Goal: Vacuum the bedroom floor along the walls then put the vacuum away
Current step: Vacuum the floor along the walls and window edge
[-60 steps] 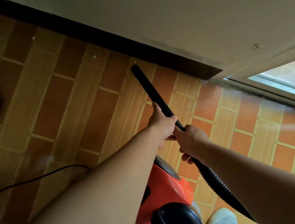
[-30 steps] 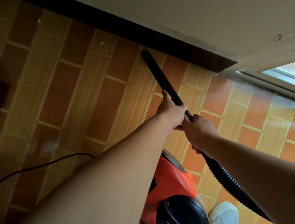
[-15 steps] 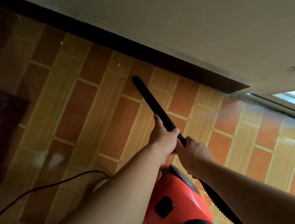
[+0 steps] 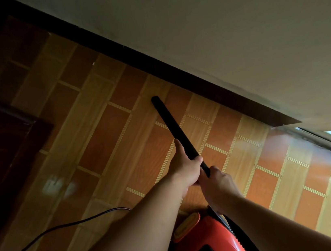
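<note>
We hold the black vacuum wand [image 4: 174, 128] in both hands: our left hand [image 4: 184, 168] wraps round the tube higher up, and our right hand [image 4: 218, 183] grips it just behind, the two hands touching. The wand's long axis runs diagonally from our hands up and to the left, with its open tip low over the tiled floor [image 4: 103, 146], pointing toward the dark skirting board [image 4: 174, 73] and stopping short of it. The ribbed hose [image 4: 237, 232] drops from our right hand beside the red vacuum body [image 4: 199, 235]. A black power cord [image 4: 57, 227] curves away across the floor to the left.
</note>
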